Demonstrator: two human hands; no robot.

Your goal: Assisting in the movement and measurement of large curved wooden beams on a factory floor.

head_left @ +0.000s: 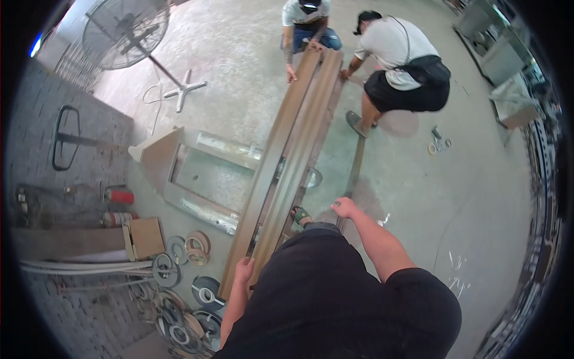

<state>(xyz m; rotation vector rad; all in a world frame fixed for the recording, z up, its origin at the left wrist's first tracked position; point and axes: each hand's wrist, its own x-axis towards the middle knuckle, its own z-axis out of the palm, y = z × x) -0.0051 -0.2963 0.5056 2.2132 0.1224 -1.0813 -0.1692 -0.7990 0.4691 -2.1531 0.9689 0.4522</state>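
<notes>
Two long brown grooved profiles (284, 146) lie side by side, running from close to my body to two people at the far end. My left hand (243, 270) is closed at the near end, its fingers around a profile's edge. To the right, my right hand (343, 207) is closed at a long narrow dark strip (358, 164), which runs from beside a co-worker's foot past my fist. One person (306, 24) crouches at the far end with a hand on the profiles. Another person (400, 57) bends over their right side, a hand near the edge.
A pallet jack (156, 157) stands at the left, its forks reaching toward the profiles. Rolls of edging tape (197, 248), a cardboard box (143, 238) and a red fire extinguisher (119, 196) are by the brick wall. Farther off are a standing fan (127, 27) and small loose parts (438, 143).
</notes>
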